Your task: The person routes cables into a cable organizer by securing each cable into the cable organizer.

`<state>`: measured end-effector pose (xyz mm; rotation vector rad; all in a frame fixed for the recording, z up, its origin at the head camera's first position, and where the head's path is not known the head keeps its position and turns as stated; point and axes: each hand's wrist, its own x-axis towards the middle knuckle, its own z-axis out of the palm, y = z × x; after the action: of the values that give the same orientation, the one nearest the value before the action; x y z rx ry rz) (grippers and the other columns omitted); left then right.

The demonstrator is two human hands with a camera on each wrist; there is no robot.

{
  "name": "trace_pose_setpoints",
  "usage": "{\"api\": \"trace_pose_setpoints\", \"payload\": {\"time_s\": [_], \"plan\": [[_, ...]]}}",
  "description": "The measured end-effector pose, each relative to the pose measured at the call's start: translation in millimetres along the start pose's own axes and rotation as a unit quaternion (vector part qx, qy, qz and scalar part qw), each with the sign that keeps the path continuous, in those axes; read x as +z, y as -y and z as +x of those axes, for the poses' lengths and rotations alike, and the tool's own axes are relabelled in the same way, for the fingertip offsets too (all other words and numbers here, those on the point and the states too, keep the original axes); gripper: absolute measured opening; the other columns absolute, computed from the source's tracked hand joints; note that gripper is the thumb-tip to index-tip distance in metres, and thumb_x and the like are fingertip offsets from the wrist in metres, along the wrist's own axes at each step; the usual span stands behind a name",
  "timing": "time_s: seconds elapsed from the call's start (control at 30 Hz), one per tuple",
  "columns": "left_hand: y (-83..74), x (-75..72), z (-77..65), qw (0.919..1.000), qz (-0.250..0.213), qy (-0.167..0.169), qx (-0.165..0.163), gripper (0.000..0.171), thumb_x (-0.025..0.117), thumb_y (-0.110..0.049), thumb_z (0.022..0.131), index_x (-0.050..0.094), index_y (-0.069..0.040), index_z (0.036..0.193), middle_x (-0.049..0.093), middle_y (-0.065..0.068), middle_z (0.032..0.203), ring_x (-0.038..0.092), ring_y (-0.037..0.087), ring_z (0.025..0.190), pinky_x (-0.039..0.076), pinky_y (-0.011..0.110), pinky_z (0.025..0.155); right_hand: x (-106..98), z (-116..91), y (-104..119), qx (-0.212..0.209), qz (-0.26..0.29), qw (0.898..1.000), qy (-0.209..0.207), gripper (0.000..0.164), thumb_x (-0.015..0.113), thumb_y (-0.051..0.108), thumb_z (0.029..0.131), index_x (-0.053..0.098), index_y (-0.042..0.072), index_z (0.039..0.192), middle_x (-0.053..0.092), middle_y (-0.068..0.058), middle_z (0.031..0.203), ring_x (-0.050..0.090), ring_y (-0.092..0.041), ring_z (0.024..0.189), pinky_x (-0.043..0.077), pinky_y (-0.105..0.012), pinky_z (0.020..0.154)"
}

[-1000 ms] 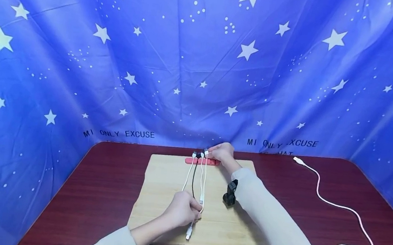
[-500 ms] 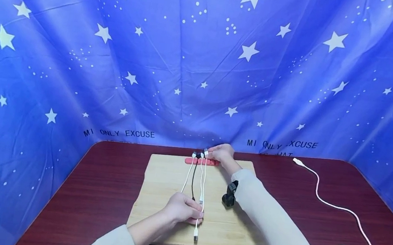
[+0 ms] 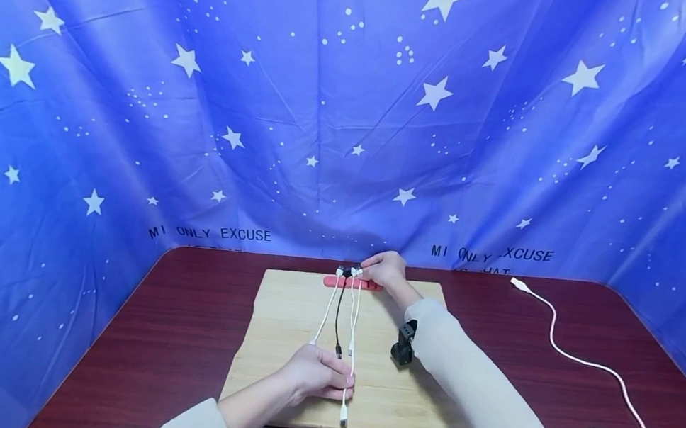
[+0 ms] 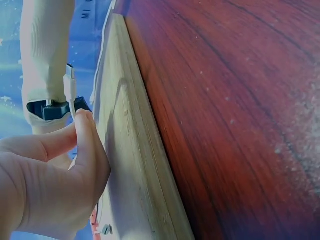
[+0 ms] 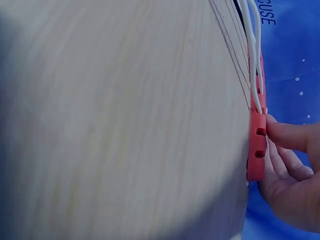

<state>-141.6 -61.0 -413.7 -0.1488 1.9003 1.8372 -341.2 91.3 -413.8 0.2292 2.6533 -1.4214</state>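
Note:
In the head view, a red cable holder [image 3: 332, 281] sits at the far edge of a wooden board [image 3: 398, 392], with several cables in its slots. My left hand [image 3: 318, 376] pinches a white USB cable [image 3: 346, 398] near its lower end; in the left wrist view its plug [image 4: 69, 82] sticks out past the fingertips. My right hand [image 3: 387, 269] is behind the holder, thumb and fingers at the upper plug of the rightmost white cable, largely hidden. In the right wrist view, two slots of the red holder [image 5: 257, 167] hold no cable.
A black cable [image 3: 338, 317] and other white cables [image 3: 327, 312] hang from the holder across the board. Another white cable [image 3: 582, 359] lies curved on the dark red table [image 3: 174, 336] at the right. A blue star-patterned curtain [image 3: 331, 98] stands behind.
My left hand has shifted slightly right, and the white cable's lower end has swung right and now hangs straighter. My right hand stays at the holder.

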Motion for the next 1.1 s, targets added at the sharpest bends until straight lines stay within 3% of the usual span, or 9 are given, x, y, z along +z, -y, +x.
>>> {"api": "trace_pose_setpoints", "payload": {"time_s": [0.13, 0.23, 0.37, 0.47, 0.67, 1.1], "plan": [[2.1, 2.9, -5.5, 0.9987, 0.036, -0.018, 0.032, 0.017, 0.067, 0.01, 0.08, 0.067, 0.015, 0.097, 0.073, 0.02, 0.084, 0.07, 0.014, 0.069, 0.063, 0.029, 0.071, -7, -6, -6, -0.018, -0.004, 1.0, -0.016, 0.025, 0.082, 0.008, 0.07, 0.076, 0.009, 0.095, 0.077, -0.01, 0.092, 0.063, -0.009, 0.058, 0.054, -0.022, 0.054], [3.9, 2.2, -9.0, 0.9967, 0.056, -0.027, 0.052, 0.02, 0.068, 0.005, 0.082, 0.067, 0.014, 0.099, 0.073, 0.023, 0.089, 0.072, 0.018, 0.074, 0.063, 0.032, 0.073, -17, -13, -12, -0.029, -0.006, 0.999, -0.035, 0.024, 0.081, 0.014, 0.073, 0.076, 0.009, 0.097, 0.077, -0.008, 0.093, 0.07, -0.016, 0.074, 0.058, -0.027, 0.075], [3.0, -2.3, -15.1, 0.9963, 0.057, -0.011, 0.064, 0.026, 0.067, 0.002, 0.083, 0.064, 0.015, 0.105, 0.072, 0.025, 0.094, 0.072, 0.023, 0.082, 0.062, 0.035, 0.078, -35, -22, -20, -0.031, -0.009, 0.998, -0.059, 0.027, 0.078, 0.02, 0.078, 0.075, 0.009, 0.103, 0.076, -0.007, 0.095, 0.072, -0.021, 0.089, 0.052, -0.037, 0.098], [0.5, -6.0, -19.6, 0.9963, 0.053, 0.006, 0.068, 0.029, 0.067, 0.0, 0.084, 0.062, 0.016, 0.108, 0.071, 0.024, 0.096, 0.072, 0.021, 0.085, 0.062, 0.035, 0.08, -51, -28, -26, -0.024, -0.001, 0.997, -0.077, 0.03, 0.077, 0.022, 0.08, 0.073, 0.01, 0.108, 0.076, -0.009, 0.097, 0.073, -0.022, 0.088, 0.053, -0.037, 0.098], [-1.4, -10.3, -21.4, 0.9965, 0.047, 0.022, 0.066, 0.034, 0.066, -0.002, 0.085, 0.059, 0.016, 0.113, 0.07, 0.024, 0.101, 0.07, 0.019, 0.086, 0.062, 0.036, 0.082, -82, -39, -46, -0.01, 0.042, 0.995, -0.092, 0.032, 0.074, 0.019, 0.083, 0.071, 0.006, 0.112, 0.074, -0.014, 0.102, 0.074, -0.023, 0.082, 0.062, -0.03, 0.074], [-6.3, -10.8, -16.1, 0.9951, 0.051, 0.022, 0.082, 0.035, 0.067, -0.003, 0.085, 0.059, 0.014, 0.114, 0.069, 0.022, 0.106, 0.071, 0.019, 0.089, 0.061, 0.035, 0.084, -143, -56, -101, -0.024, 0.024, 0.99, -0.137, 0.033, 0.071, 0.017, 0.085, 0.068, -0.004, 0.111, 0.074, 0.005, 0.074, 0.073, -0.014, 0.071, 0.062, -0.031, 0.069]]}}
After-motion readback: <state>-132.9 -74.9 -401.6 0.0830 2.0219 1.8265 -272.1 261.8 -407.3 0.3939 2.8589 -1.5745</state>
